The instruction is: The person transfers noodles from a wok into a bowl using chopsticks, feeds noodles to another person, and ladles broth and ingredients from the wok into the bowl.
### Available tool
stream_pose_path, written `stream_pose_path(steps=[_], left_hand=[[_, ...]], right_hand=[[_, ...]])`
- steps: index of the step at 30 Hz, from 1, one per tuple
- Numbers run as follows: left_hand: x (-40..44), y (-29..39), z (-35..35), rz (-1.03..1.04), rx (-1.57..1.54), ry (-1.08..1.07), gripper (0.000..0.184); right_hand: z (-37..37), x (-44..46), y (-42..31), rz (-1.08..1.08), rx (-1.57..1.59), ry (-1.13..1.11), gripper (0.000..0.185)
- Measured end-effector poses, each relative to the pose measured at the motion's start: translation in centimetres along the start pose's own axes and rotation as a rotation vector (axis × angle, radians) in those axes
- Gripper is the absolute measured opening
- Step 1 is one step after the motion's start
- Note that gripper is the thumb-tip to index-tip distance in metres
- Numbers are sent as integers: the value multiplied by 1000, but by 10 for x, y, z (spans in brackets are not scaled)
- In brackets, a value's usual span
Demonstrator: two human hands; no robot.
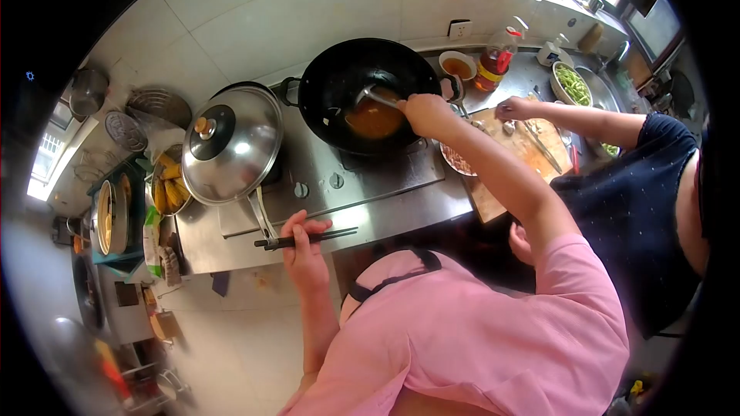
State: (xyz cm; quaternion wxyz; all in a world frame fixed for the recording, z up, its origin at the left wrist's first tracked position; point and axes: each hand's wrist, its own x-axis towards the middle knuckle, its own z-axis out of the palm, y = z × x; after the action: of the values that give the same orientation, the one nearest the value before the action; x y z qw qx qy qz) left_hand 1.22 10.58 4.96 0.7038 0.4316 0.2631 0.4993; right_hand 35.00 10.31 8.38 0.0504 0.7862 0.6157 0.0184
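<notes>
My right hand point(425, 114) is wrapped round the handle of a metal ladle point(371, 95), reaching over a black wok point(324, 119) on the stove. Brownish liquid point(373, 120) pools in the wok's bottom, close to the ladle's head. Over the counter's front edge, my left hand point(305, 256) grips a pair of dark chopsticks point(333, 234), held nearly level. Left of the wok, a steel pan with a domed lid point(258, 127) stands on the other burner, its handle point(260, 214) pointing towards my left hand.
A co-worker's hand point(515, 109) is above a cutting board point(487, 204) with a knife point(546, 150). Behind stand a bowl of brown liquid point(459, 66), an oil bottle point(495, 62) and a basket of green beans point(571, 83). Corn point(167, 185) sits in a pot at left.
</notes>
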Motion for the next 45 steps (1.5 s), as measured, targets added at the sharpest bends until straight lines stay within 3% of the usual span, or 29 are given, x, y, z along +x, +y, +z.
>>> stream_pose_path(steps=[5,7,14,19,25,27,29,34,37,41,43,45], left_hand=[[5,-2,9,-6,-20,-51,28],[6,0,11,0,-20,-56,28],[1,2,-1,12,-30,-12,28],[0,2,2,-2,-34,-44,29],[-4,7,-2,3,-9,-33,29],[-2,7,-1,11,-22,-36,28],[-4,6,-2,7,-21,-40,28],[-2,5,0,-20,-43,-59,28],[0,7,3,-18,-43,-69,28],[-2,8,-2,10,-33,-50,28],[-3,7,-5,-17,-30,-46,28],[-1,6,-6,-21,-34,-45,28]], right_hand=[[-3,12,-20,64,98,126,17],[21,22,-23,-6,86,121,29],[-17,-4,-1,-72,-119,-97,17],[-1,14,-26,-17,7,122,16],[19,8,-34,-114,-59,-20,24],[11,-2,-30,-105,-83,5,16],[-12,-6,-21,-108,-140,-142,16],[2,8,-32,-22,-12,99,15],[12,21,-44,-35,-13,-6,23],[-7,2,-56,-39,8,26,31],[-9,-7,-57,-120,-22,110,19],[-10,-10,-51,-138,-80,58,18]])
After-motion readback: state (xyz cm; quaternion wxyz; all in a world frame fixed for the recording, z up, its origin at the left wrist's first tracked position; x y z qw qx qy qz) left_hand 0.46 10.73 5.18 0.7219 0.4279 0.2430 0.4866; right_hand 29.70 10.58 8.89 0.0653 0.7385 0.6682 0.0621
